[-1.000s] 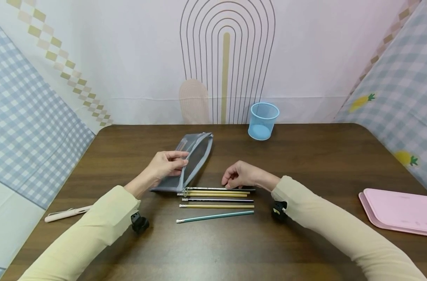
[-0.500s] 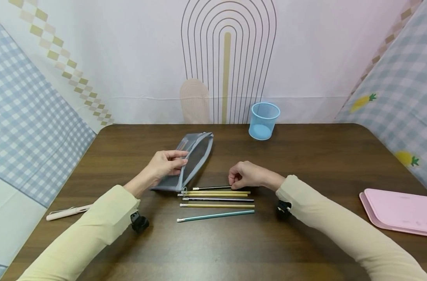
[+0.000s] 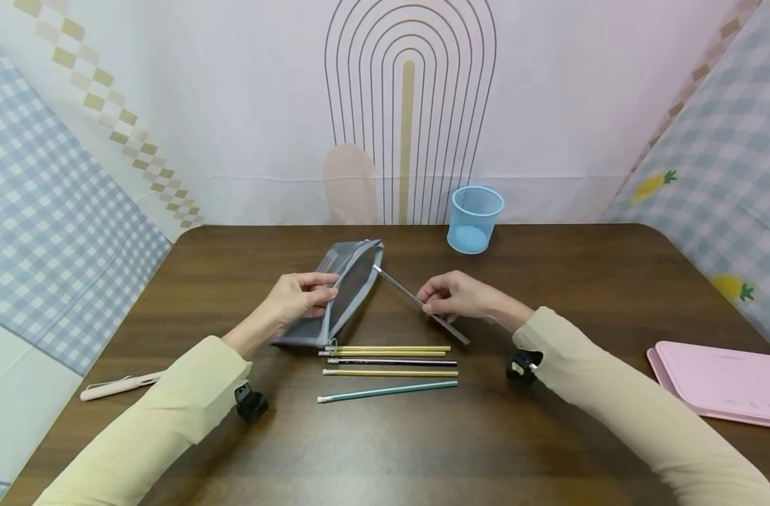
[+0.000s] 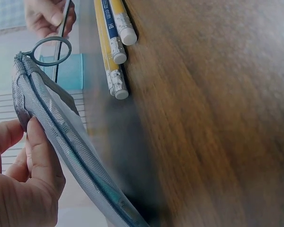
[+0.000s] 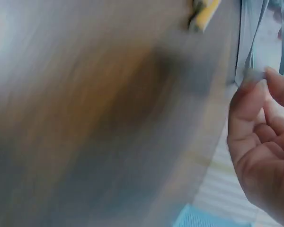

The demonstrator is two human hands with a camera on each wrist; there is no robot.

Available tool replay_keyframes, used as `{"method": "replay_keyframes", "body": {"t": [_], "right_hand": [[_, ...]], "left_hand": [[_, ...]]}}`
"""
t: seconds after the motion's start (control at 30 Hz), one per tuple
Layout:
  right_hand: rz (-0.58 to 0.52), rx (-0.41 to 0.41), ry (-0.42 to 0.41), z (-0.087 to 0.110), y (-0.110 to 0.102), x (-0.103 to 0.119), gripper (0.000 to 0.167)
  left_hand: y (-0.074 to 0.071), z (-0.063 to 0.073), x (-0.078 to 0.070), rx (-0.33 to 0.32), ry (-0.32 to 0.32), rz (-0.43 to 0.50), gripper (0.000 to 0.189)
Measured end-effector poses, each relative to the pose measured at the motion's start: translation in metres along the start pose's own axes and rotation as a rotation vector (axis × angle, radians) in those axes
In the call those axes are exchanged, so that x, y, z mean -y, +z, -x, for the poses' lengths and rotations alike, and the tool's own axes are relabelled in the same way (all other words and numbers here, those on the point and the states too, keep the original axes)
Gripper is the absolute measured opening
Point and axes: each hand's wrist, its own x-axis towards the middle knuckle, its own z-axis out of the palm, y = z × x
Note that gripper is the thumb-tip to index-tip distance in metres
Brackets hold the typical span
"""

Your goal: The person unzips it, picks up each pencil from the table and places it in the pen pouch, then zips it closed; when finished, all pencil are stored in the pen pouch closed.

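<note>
My left hand (image 3: 299,295) pinches the near edge of a grey mesh zipper pouch (image 3: 305,329), whose mouth gapes toward the right. In the left wrist view, thumb and fingertips grip the pouch's edge (image 4: 61,127) beside a ring on the zipper (image 4: 52,50). My right hand (image 3: 457,295) holds a dark pencil (image 3: 397,284) between thumb and fingers, raised and slanting, its eraser end at the pouch opening. Below the pouch lie several pencils in a row: yellow ones (image 3: 391,373), a dark blue one (image 3: 391,362) and a teal one (image 3: 387,392), erasers to the left.
A light blue mesh cup (image 3: 475,219) stands at the back of the brown table (image 3: 385,450). A pink flat case (image 3: 726,379) lies at the right edge. On the left, a white pen (image 3: 119,386) lies partly behind the left sleeve.
My right hand has picked the dark pencil up from the top of the row, lifted it and angled its eraser end toward the pouch. The left hand has stayed in place.
</note>
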Motion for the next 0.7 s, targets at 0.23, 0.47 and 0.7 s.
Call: {"method": "replay_keyframes", "body": {"t": [0.23, 0.47, 0.7], "right_hand": [[-0.393, -0.053, 0.171, -0.028, 0.03, 0.014, 0.032], [-0.56, -0.168, 0.269, -0.052, 0.046, 0.027, 0.034], [-0.599, -0.214, 0.31, -0.066, 0.054, 0.035, 0.037]], "left_hand": [[0.001, 0.0, 0.0, 0.012, 0.0, 0.002, 0.041], [0.003, -0.001, 0.002, 0.015, 0.002, 0.01, 0.042], [0.004, -0.002, 0.002, 0.005, -0.008, 0.014, 0.04]]}}
